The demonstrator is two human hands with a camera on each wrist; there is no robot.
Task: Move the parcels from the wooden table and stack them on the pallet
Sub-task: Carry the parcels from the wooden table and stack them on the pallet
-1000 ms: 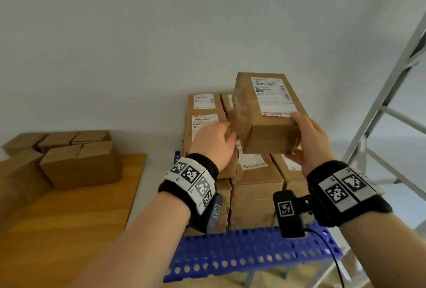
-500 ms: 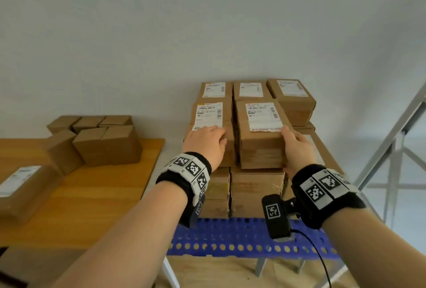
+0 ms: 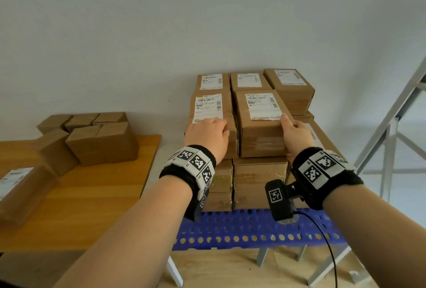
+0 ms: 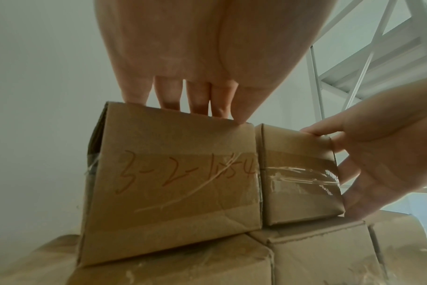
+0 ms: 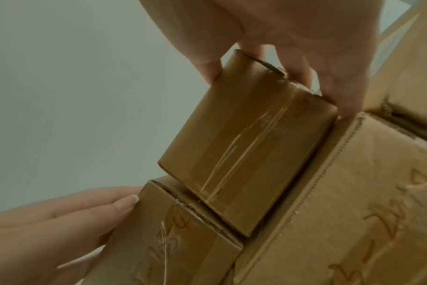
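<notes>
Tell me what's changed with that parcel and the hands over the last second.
The parcel went from raised and tilted above the stack down onto its top layer, beside the left parcel. The right hand keeps its grip on the parcel's right edge; the left hand came off it and rests on the left parcel. The boxes on the table and the pallet stayed put.

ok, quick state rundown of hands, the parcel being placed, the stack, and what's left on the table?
left hand: fingers flat on the front left top parcel, steadying it
right hand: grips the near right corner of the placed parcel
placed parcel: set down flat, label up, beside the left one
pallet: holds the stack, several layers
wooden table: parcels still on it
</notes>
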